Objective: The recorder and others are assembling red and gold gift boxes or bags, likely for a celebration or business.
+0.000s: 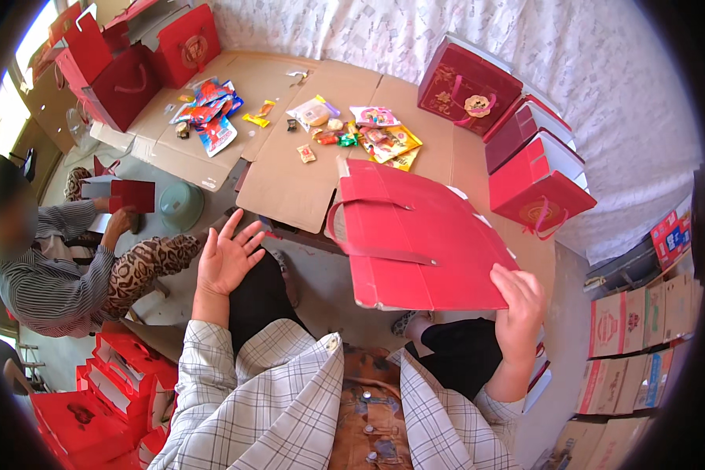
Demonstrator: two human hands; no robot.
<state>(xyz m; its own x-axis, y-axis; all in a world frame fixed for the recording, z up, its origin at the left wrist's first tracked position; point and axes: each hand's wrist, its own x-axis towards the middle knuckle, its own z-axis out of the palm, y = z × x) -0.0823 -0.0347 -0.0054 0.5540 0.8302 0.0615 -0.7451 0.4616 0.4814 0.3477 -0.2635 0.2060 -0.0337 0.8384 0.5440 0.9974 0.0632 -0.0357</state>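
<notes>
Before a patterned white cloth [337, 31], a cardboard-topped desk [282, 192] is set. Wrapped snacks [399, 143] are heaped mid-surface, probably so they can be reached easily; red gift bags [536, 200] are stood along the right side, seemingly to leave the middle free. Over the near edge, a flat red bag [439, 286] is held out, its near right corner pinched by the right hand [518, 309], likely because its stiff panel needs little support. The left hand [225, 266] is held apart, palm up, fingers spread, with nothing grasped. At far left, a red box [137, 196] is held by a seated co-worker [63, 274].
</notes>
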